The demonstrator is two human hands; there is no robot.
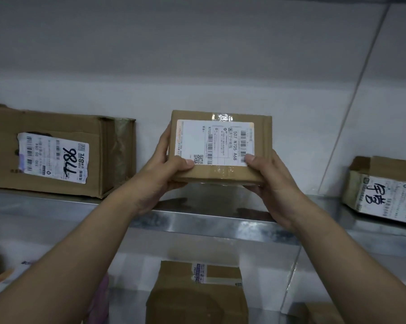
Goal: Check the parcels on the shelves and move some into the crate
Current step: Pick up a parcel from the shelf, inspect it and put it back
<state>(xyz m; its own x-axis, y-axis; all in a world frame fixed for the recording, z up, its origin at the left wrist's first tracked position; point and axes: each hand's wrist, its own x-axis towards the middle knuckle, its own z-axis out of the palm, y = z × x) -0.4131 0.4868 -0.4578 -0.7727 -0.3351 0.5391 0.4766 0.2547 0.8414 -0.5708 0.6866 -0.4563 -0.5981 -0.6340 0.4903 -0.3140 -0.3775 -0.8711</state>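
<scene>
Held parcel: small brown cardboard box with white shipping label (pixel 220 146), being lifted just above the metal shelf (pixel 209 222), centre.
Left hand (pixel 167 169): gripping the box's left side, thumb curling onto the label face.
Right hand (pixel 271 181): gripping the right side, thumb pressing the label corner.
Neighbours: larger worn cardboard box marked 986 (pixel 57 153) sitting far left; taped box with handwritten label (pixel 384 190) sitting right.
Lower shelf: brown parcel (pixel 197 293) lying near.

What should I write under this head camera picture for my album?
Left hand and right hand hold a labelled parcel at the metal shelf.
</scene>
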